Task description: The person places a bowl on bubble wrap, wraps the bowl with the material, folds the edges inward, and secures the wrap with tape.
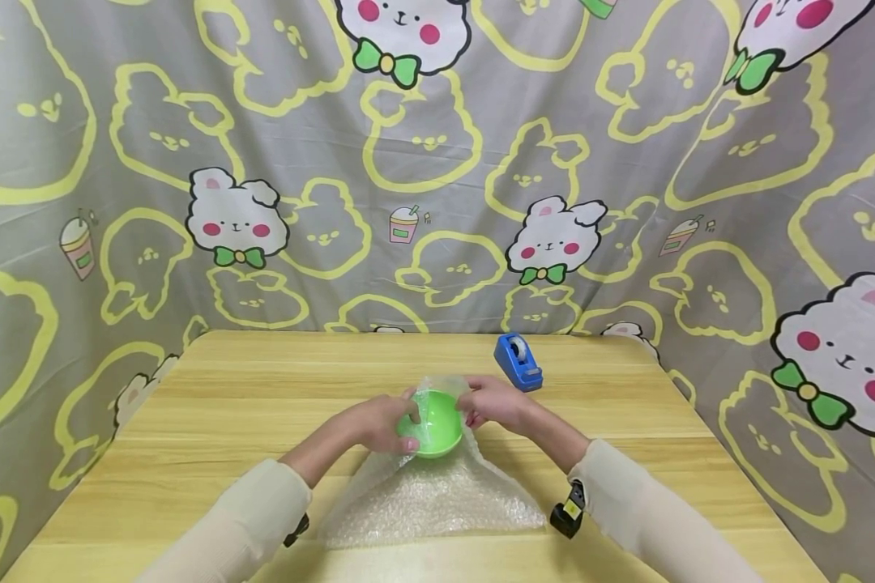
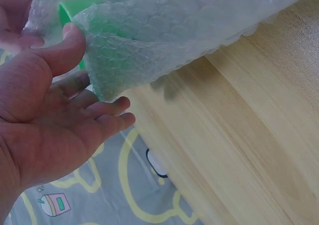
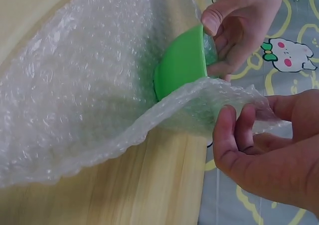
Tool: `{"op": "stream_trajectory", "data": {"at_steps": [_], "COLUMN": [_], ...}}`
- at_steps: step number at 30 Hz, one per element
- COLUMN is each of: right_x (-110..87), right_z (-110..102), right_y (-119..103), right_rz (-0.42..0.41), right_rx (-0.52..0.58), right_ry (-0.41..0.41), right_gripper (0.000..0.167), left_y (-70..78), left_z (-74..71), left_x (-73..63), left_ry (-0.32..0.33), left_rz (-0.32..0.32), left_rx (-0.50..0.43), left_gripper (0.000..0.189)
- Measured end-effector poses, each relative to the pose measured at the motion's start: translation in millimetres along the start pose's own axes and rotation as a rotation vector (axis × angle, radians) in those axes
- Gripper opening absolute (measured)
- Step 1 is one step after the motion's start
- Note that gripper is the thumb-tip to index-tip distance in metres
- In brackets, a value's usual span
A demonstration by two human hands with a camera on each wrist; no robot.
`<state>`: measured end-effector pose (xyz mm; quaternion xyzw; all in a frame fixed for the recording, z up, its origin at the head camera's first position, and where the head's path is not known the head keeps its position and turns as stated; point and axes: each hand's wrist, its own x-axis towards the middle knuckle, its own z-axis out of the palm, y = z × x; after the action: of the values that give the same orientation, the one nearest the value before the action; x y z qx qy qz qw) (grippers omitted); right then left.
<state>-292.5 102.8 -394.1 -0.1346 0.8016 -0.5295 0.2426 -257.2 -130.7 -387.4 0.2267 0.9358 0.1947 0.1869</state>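
Observation:
A light green bowl (image 1: 441,423) stands tilted on a sheet of clear bubble wrap (image 1: 437,502), its hollow side facing up in the head view. My left hand (image 1: 386,424) holds the bowl's left side, thumb at the rim and part of the wrap folded over that edge. In the left wrist view, the other fingers of my left hand (image 2: 60,113) extend under the wrapped side. My right hand (image 1: 501,403) pinches a raised edge of the wrap beside the bowl. The right wrist view shows that edge between thumb and fingers of my right hand (image 3: 279,153).
A blue tape dispenser (image 1: 518,363) with a roll of tape sits toward the back right of the wooden table (image 1: 277,368). A grey patterned curtain (image 1: 437,162) hangs behind and along both sides. The wrap spreads toward the table's near side.

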Motion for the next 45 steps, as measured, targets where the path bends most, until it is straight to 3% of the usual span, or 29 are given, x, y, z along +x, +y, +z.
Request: {"op": "stream_trajectory", "data": {"at_steps": [7, 20, 33, 40, 45], "right_x": [0.1, 1.8, 1.5, 1.5, 1.4], "right_z": [4.4, 4.5, 6.9, 7.0, 6.5], "right_y": [0.5, 3.9, 2.5, 2.4, 2.7], "right_rz": [0.006, 0.013, -0.018, -0.031, -0.029], "right_rx": [0.018, 0.011, -0.085, -0.117, -0.12], "right_ry": [-0.031, 0.015, 0.055, 0.049, 0.053], "right_gripper": [0.043, 0.036, 0.034, 0.031, 0.029], "left_y": [-1.1, 0.4, 2.9, 7.3, 10.2], "left_z": [0.0, 1.3, 1.6, -1.2, -1.4], "left_x": [1.1, 0.8, 3.6, 8.8, 9.4], "left_ry": [0.004, 0.012, 0.057, 0.038, 0.019], "left_rz": [0.012, 0.013, 0.051, 0.071, 0.071], "left_rx": [0.004, 0.011, 0.014, 0.128, 0.151], "left_gripper": [0.038, 0.038, 0.037, 0.035, 0.039]}}
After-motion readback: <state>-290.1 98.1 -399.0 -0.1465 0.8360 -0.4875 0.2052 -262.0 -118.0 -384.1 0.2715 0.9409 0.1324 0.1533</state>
